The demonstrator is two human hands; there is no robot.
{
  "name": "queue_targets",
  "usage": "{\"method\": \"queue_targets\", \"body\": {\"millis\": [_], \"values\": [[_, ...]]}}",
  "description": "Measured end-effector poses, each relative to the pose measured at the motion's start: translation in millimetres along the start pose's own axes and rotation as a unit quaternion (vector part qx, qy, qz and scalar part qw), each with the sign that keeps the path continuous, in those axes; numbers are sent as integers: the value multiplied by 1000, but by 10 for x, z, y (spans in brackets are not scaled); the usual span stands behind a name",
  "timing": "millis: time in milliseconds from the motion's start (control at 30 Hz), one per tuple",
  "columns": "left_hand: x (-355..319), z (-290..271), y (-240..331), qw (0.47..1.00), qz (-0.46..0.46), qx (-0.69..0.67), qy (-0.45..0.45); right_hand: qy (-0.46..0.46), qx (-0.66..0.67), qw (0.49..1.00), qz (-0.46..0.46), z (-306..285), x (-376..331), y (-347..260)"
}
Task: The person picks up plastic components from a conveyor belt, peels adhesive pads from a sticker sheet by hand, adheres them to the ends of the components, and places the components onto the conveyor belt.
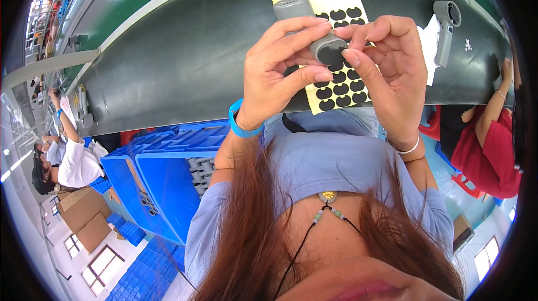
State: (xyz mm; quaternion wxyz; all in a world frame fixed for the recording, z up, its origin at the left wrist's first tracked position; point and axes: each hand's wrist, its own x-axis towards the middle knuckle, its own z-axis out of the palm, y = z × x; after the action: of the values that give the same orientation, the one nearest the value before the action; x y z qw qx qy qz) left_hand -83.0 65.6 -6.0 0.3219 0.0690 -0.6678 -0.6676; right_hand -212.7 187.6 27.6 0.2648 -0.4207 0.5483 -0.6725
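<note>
My left hand [283, 60] is wrapped round a grey rounded housing [319, 50], holding its end up over the table. A black oval sticker [333, 56] lies across that end. The fingers of my right hand [389, 57] are curled in, with the thumb tip at the sticker's edge and the index fingertip touching the housing's rim. Beneath both hands is a pale yellow sheet [314, 105] with rows of black stickers. Behind my left fingers shows a grey vented piece [294, 7]; whether it joins the held housing is hidden.
On the dark work table [185, 60], a grey handheld fan [445, 32] lies to the right on white paper [429, 49]. Blue crates [168, 189] stand at my left, with grey parts [200, 172] inside. Co-workers sit at left [78, 161] and right [490, 150].
</note>
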Motion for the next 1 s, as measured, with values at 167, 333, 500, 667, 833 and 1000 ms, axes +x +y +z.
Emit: {"method": "queue_targets", "body": {"millis": [167, 333, 500, 667, 833, 1000], "values": [[-15, 0, -28, 1000, -1, -9, 9, -2, 4, 1000, -3, 2, 1, -16], [-7, 0, -15, 1000, 1, -6, 7, -2, 11, 1000, 24, 18, -1, -87], [-3, 0, -30, 1000, -2, -2, 10, -6, 9, 1000, 19, 9, 4, -65], [6, 13, -48, 1000, 2, 11, 15, -6, 3, 1000, 24, -10, 15, -68], [8, 22, -57, 1000, 1, 13, 12, -9, -7, 1000, 17, -28, 13, -52], [2, 24, -55, 1000, -2, 11, 13, -4, -21, 999, 26, -15, 11, -90]]}}
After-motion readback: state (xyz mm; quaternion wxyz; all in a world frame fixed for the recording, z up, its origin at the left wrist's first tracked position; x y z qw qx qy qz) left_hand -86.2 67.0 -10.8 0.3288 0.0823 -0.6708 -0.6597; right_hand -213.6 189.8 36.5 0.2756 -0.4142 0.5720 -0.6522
